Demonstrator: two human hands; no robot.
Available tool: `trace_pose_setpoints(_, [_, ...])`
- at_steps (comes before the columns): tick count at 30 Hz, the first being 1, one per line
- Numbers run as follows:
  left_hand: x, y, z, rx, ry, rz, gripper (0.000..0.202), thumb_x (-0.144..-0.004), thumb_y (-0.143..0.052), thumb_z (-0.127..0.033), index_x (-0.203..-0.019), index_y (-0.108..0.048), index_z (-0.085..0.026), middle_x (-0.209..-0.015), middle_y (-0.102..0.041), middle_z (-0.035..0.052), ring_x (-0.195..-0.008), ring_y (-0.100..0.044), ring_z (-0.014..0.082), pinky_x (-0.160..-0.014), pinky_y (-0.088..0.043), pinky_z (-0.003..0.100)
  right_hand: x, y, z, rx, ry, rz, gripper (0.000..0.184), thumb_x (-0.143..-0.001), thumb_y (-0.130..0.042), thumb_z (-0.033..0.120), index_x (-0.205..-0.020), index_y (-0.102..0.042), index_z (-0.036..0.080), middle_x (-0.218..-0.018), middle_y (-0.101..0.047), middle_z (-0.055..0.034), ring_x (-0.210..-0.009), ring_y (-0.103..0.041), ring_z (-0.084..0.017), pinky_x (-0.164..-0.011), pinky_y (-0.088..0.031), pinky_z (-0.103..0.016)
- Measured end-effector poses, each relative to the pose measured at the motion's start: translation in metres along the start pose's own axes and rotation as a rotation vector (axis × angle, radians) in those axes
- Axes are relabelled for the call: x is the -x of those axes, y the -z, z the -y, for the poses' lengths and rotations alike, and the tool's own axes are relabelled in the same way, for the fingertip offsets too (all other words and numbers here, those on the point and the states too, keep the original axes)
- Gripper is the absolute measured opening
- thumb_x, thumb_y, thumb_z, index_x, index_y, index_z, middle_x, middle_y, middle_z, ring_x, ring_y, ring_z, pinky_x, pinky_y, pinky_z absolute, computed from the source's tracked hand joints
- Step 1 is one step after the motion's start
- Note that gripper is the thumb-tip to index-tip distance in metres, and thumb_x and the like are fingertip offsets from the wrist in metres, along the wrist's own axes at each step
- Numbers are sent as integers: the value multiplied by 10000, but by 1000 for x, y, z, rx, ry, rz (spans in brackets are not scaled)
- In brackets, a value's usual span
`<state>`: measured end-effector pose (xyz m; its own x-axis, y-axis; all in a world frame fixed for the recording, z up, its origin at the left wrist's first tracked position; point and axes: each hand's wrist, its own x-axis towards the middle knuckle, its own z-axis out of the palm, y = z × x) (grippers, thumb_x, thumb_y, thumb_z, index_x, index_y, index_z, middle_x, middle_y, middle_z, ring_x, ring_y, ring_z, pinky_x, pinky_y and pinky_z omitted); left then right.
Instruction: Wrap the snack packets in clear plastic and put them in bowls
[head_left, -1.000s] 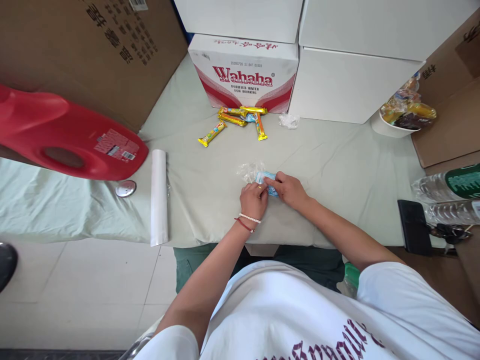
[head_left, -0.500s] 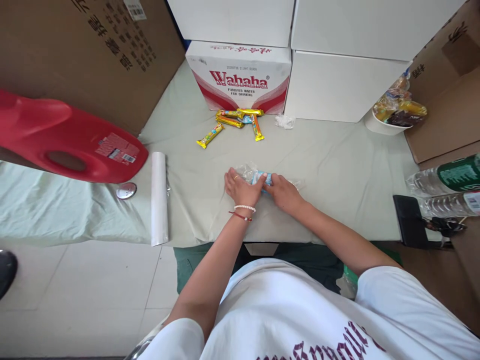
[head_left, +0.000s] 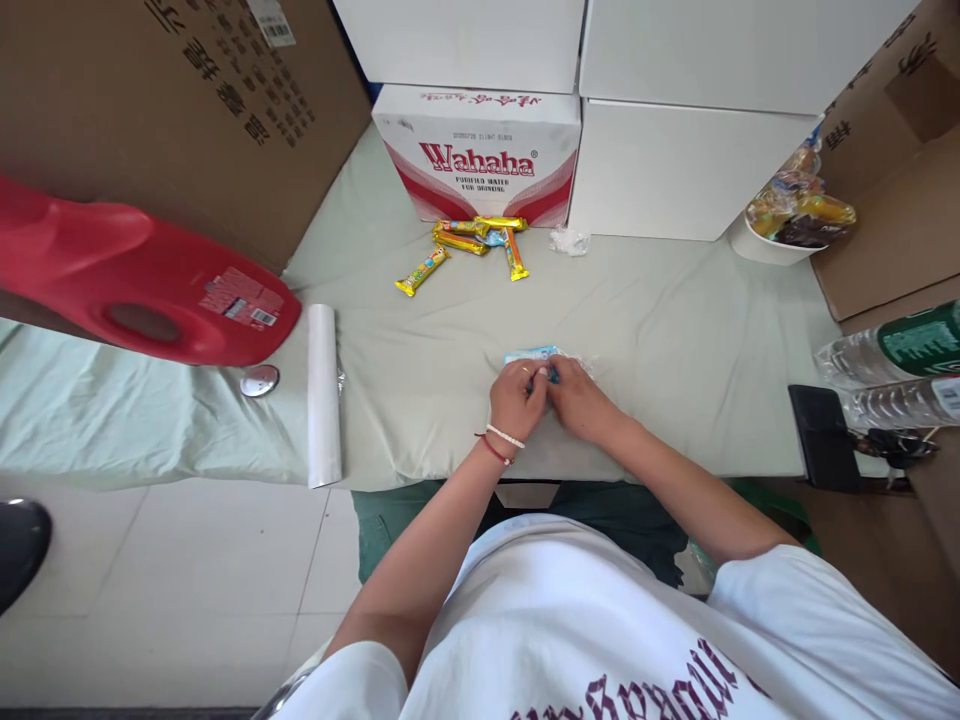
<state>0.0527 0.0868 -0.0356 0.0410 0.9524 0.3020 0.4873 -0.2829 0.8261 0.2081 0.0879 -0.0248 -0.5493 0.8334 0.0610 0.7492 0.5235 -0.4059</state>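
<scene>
A small blue packet [head_left: 531, 354] lies on the cloth-covered table, partly hidden under my fingers. My left hand [head_left: 519, 395], with a ring and two bracelets, is closed on its near side, thumb and fingertips pressed together. Close against it, my right hand [head_left: 581, 400] is closed too and pinches the packet's right part. Clear plastic film [head_left: 583, 368] sticks out beyond my right fingers. Farther back lie several yellow-wrapped snack sticks [head_left: 461, 243], with a crumpled piece of clear plastic [head_left: 570, 241] to their right.
A Wahaha carton [head_left: 480, 160] and white boxes [head_left: 686, 170] stand at the back. On the left are a red jug [head_left: 150, 285], a round tin [head_left: 259, 380] and a white roll [head_left: 323, 400]. Bottles [head_left: 900, 355], a black phone-like slab [head_left: 823, 437] and a snack tub [head_left: 772, 245] sit right.
My left hand has moved right, drawn its fingers in and come close to my right hand. The clear film that was under my left fingers no longer shows there.
</scene>
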Motion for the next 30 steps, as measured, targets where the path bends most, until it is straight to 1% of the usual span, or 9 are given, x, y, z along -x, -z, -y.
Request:
trace_pose_setpoints(3, [13, -3, 3, -92, -139, 45, 255, -989, -495, -243, -1070, -736, -220, -1120, -752, 90, -1165, -671, 226, -1106, -508, 452, 23, 5, -11, -171, 103, -49, 388, -953, -471, 156, -1278, -676, 205, -1491, -482, -167, -1280, -487, -316, -1083, -443, -548])
trace_pose_setpoints(5, [16, -5, 7, -126, -173, 69, 277, -986, -477, -208, -1104, -728, -220, -1163, -740, 93, -1213, -653, 223, -1143, -489, 471, 34, 10, -18, -306, 71, -110, 362, -983, -467, 219, -1278, -677, 242, -1464, -525, -135, -1260, -543, -284, -1046, -492, -501])
trace_pose_setpoints(10, [18, -11, 10, -249, -203, 128, 354, -894, -500, -89, -1170, -697, -190, -1279, -699, 128, -1333, -587, 259, -1136, -482, 492, 32, 11, -34, -194, -414, -461, 452, -979, -554, 473, -1325, -649, 199, -1280, -576, -182, -1150, -560, -323, -980, -506, -528])
trace_pose_setpoints(14, [20, -10, 8, -322, -218, 169, 359, -880, -515, -68, -1178, -684, -174, -1318, -681, 146, -1357, -570, 283, -1109, -483, 485, 18, 10, -46, -147, -477, -398, 332, -880, -656, 462, -1057, -723, 189, -1221, -600, -191, -1181, -506, -354, -1033, -440, -555])
trace_pose_setpoints(18, [22, -10, 8, -322, -236, 177, 364, -881, -504, -57, -1182, -685, -154, -1319, -680, 155, -1348, -574, 287, -1098, -490, 475, 0, 26, -42, -452, -525, -366, 244, -888, -604, 449, -957, -661, 222, -922, -645, -72, -838, -592, -235, -802, -502, -395])
trace_pose_setpoints(21, [20, -12, 8, -287, -224, 171, 373, -847, -509, -42, -1156, -696, -135, -1298, -681, 176, -1331, -577, 308, -1077, -504, 491, -24, 33, -21, -556, -427, -236, 185, -901, -596, 399, -949, -631, 224, -748, -600, 5, -679, -555, -182, -683, -458, -310])
trace_pose_setpoints(23, [17, -11, 8, -265, -186, 173, 345, -824, -526, -52, -1102, -714, -133, -1235, -698, 183, -1263, -616, 319, -1028, -532, 486, -43, 32, -1, -420, -301, -145, 123, -932, -557, 300, -941, -640, 210, -831, -630, -22, -755, -574, -185, -725, -454, -304])
trace_pose_setpoints(26, [17, 1, 8, -250, -143, 194, 282, -812, -569, -103, -1030, -741, -156, -1143, -729, 167, -1183, -659, 322, -1047, -515, 513, -64, 21, 24, -142, -230, -21, 226, -1008, -428, 196, -983, -652, 177, -968, -625, -92, -851, -568, -206, -795, -451, -315])
trace_pose_setpoints(30, [35, 35, 9, -232, -178, 102, 197, -833, -590, -146, -920, -741, -238, -1116, -773, 73, -1379, -559, 324, -1220, -306, 622, -64, 0, 45, 80, -219, -13, 250, -1034, -390, 170, -1050, -639, 148, -1045, -597, -144, -948, -524, -260, -879, -441, -368])
